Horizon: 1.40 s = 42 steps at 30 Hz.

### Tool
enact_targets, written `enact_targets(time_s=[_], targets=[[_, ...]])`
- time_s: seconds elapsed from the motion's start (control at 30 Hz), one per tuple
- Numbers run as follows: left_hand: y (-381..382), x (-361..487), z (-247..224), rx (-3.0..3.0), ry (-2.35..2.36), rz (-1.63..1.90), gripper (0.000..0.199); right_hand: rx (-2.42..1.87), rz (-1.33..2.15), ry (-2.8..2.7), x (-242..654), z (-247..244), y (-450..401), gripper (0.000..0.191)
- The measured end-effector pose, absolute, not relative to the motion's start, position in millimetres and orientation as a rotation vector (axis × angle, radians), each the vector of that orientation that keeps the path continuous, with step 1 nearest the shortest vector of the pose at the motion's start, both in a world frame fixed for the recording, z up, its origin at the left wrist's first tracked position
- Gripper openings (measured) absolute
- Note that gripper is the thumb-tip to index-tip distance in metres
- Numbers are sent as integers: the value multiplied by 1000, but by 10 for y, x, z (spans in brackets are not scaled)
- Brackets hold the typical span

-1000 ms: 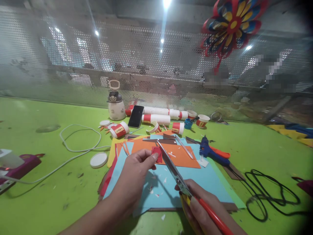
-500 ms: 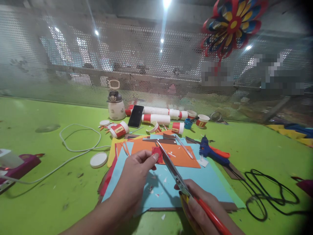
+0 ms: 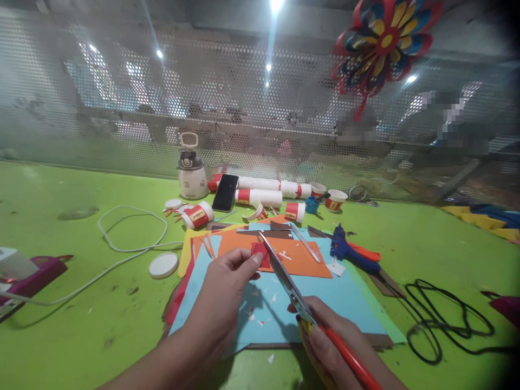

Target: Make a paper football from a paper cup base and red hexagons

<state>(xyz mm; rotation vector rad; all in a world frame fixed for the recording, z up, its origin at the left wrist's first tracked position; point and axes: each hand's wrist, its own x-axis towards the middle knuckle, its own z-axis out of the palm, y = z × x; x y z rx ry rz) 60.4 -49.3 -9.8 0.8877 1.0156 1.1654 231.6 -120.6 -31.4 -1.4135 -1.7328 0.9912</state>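
Between the thumb and fingers of my left hand is a small piece of red paper. My right hand is wrapped round the handles of scissors, which have red and yellow grips. The scissor blades point up and away, lying along the right side of the red paper; whether they touch it is hard to tell. Beneath both hands are stacked sheets, with light blue paper and orange paper on top. Small white and red scraps lie on the blue sheet.
A blue glue gun with a black cord lies right of the sheets. Behind them are a phone, paper cups, a blue paint pot and a bottle. A white lid and a white cable lie left.
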Motion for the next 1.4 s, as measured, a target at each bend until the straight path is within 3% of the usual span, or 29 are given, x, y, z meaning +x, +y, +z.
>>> enact_targets(time_s=[0.57, 0.93, 1.1, 1.3, 1.4], targets=[[-512, 611, -79, 850, 978, 1183, 21, -1431, 890, -1738, 2275, -298, -1229, 60], [-499, 608, -83, 834, 947, 1173, 20, -1429, 866, -1770, 2318, -366, -1222, 48], [-467, 555, -57, 966, 889, 1120, 18, -1428, 935, -1738, 2427, -254, -1206, 44], [-433, 426, 21, 1085, 745, 1014, 15, -1318, 964, -1854, 2756, -31, -1181, 58], [-461, 387, 73, 1078, 667, 966, 14, -1354, 902, -1947, 3005, 72, -1273, 54]])
